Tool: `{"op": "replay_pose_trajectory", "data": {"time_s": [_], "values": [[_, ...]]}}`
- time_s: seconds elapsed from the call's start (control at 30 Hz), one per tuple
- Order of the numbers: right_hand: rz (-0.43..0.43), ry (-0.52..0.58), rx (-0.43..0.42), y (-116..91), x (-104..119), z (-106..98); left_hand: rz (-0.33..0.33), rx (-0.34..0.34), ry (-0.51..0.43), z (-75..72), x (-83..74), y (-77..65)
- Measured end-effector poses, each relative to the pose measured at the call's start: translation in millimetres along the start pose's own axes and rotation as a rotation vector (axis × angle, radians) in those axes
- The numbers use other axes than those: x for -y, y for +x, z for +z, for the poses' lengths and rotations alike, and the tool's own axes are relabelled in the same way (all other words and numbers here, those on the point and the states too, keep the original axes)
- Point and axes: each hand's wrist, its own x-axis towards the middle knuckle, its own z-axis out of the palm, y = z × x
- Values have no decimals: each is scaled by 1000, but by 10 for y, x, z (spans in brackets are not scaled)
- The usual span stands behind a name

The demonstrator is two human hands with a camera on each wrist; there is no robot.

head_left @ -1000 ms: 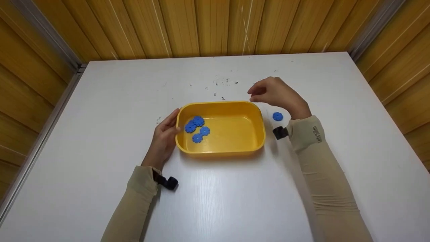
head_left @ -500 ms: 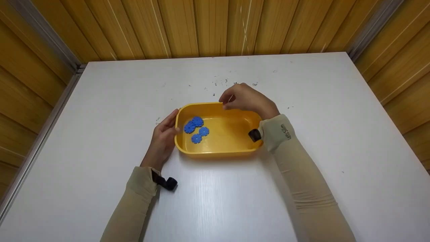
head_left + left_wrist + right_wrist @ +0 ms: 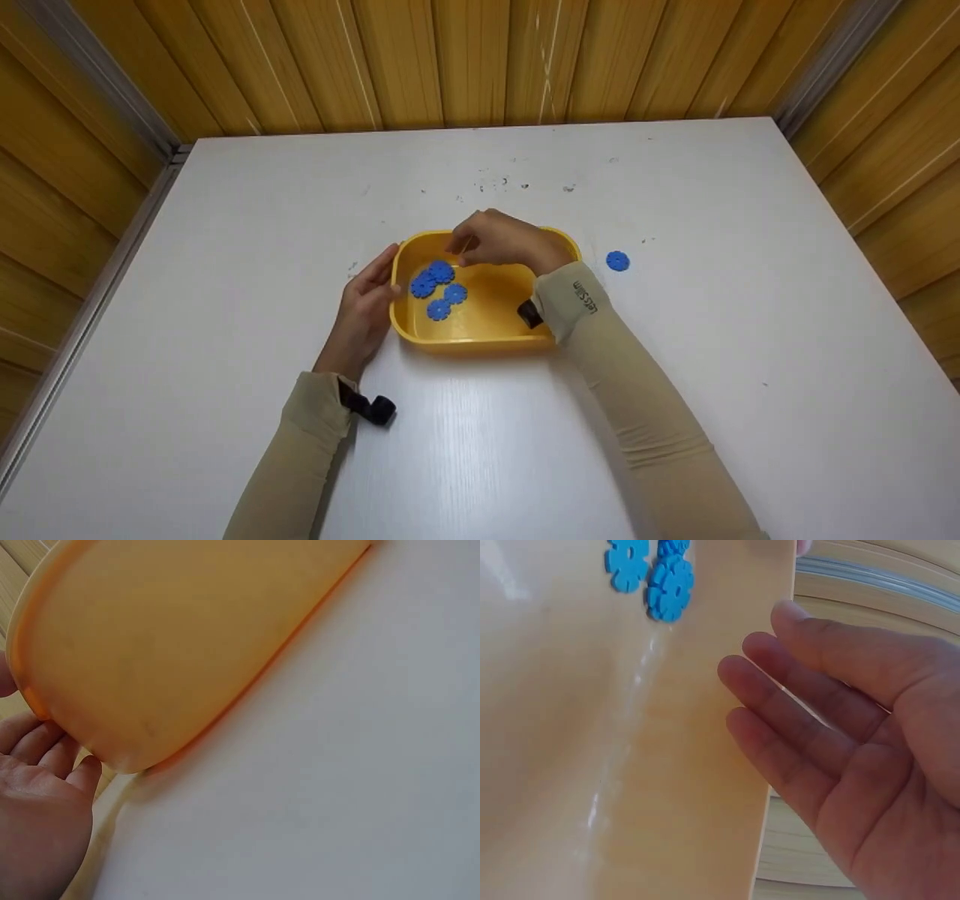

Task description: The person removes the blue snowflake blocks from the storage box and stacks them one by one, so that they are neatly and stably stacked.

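A yellow plastic basin (image 3: 495,341) sits on the white table. My left hand (image 3: 364,311) grips its left end, with the thumb over the rim and the fingers against the outer wall; the left wrist view shows those fingers (image 3: 56,754) along the wall. Several blue notched discs (image 3: 439,309) lie at the left of the basin's floor, some overlapping. My right hand (image 3: 499,240) is over the basin near its far wall, right of the discs. Seen from the right wrist, its fingers (image 3: 780,742) are loosely bent and hold nothing.
One more blue notched disc (image 3: 617,261) lies on the table (image 3: 750,315), right of the basin. Wood-patterned panels (image 3: 472,60) rise behind the table and at both sides. Small dark marks speckle the tabletop beyond the basin.
My right hand has moved left and toward me, from beyond the basin's right corner to over its inside. The disc on the right, covered half a second ago, shows again. My left hand stays put.
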Motion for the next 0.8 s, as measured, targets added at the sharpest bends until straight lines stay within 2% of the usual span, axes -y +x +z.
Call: {"op": "replay_pose_trajectory", "data": {"time_s": [0.3, 0.63, 0.8], "values": [[-20, -55, 82, 148, 56, 156, 2, 9, -2, -11, 3, -10], [5, -102, 94, 209, 58, 270, -5, -18, 11, 13, -7, -13], [14, -108, 85, 212, 55, 309, -4, -9, 4, -8, -1, -13]]}}
